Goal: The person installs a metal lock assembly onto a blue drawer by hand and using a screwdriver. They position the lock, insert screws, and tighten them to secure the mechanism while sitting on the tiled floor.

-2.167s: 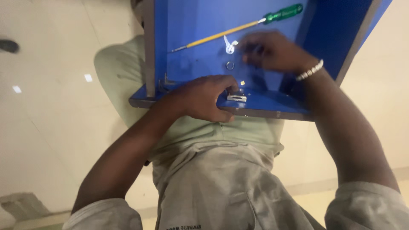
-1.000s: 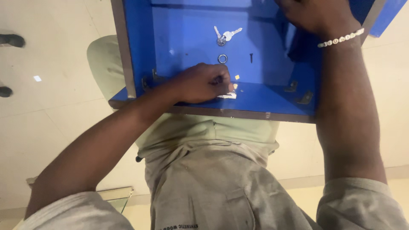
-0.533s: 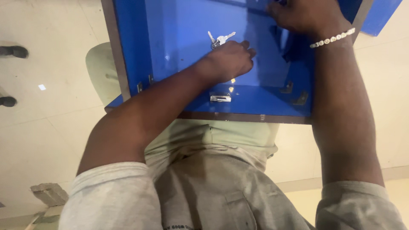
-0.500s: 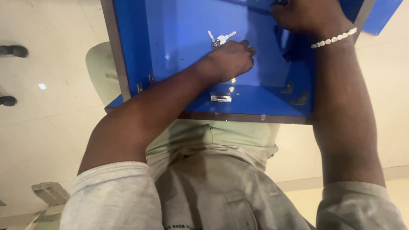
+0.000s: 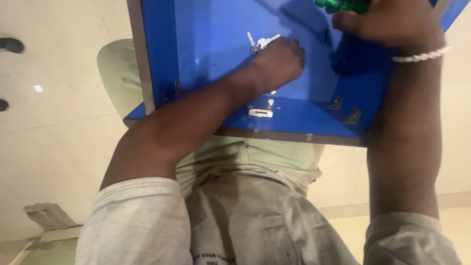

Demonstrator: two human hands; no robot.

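Moved: left hand (image 5: 277, 64) has been shifted up the blue panel (image 5: 211, 44), away from the silver latch (image 5: 260, 113).
Keys: keys (image 5: 259, 43) lie touching its knuckles, toward upper left, pointing upper right.
Left hand: curled narrow; contents hidden.
Right hand: right hand (image 5: 387, 22), top right, is wrapped around a green screwdriver handle (image 5: 343, 5).

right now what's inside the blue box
A small bunch of keys, a silver latch plate and two corner brackets show. The left hand rests on the floor panel, covering whatever lies beneath it.
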